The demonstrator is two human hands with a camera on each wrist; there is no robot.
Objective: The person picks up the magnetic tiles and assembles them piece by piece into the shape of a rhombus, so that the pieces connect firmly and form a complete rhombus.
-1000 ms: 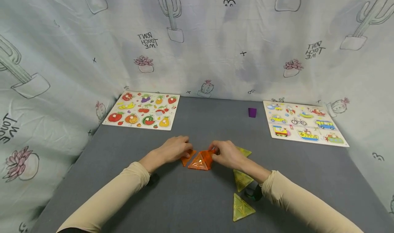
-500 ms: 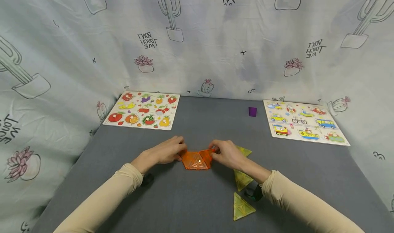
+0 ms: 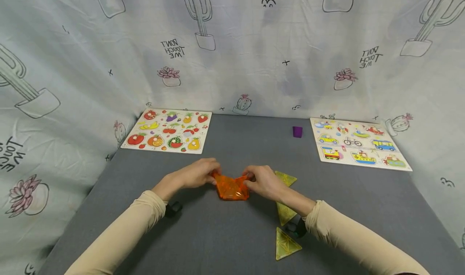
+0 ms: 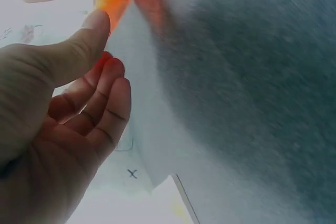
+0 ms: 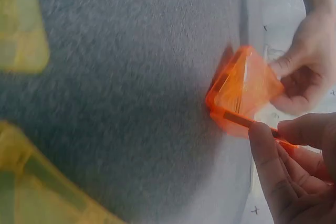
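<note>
- Nearest to me, a yellow triangular tile [image 3: 287,246] lies flat on the grey table [image 3: 232,234], right of the middle; two more yellow tiles [image 3: 285,215] lie beyond it, partly hidden by my right arm.
- My left hand [image 3: 197,173] pinches the left side of the orange tiles [image 3: 232,190] with thumb and fingers.
- My right hand [image 3: 267,182] pinches their right edge between thumb and forefinger.
- The orange tiles stand between my hands at the middle of the table, see-through, edges together, sides tilted upward; I cannot tell if all edges touch.
- Farther, at left, is a fruit board [image 3: 161,123], with pictures such as watermelon, pear and grapes.
- At far right is a vehicle board [image 3: 346,158], with a bus, a bicycle and a train; a small purple piece [image 3: 297,132] is near its left side.
- Farthest hangs the cactus-printed cloth [image 3: 236,32]. Its writing [image 3: 172,48] seems mirrored: I read "DON'T TOUCH", then a short word, "ME" or "WE". It repeats at right.
</note>
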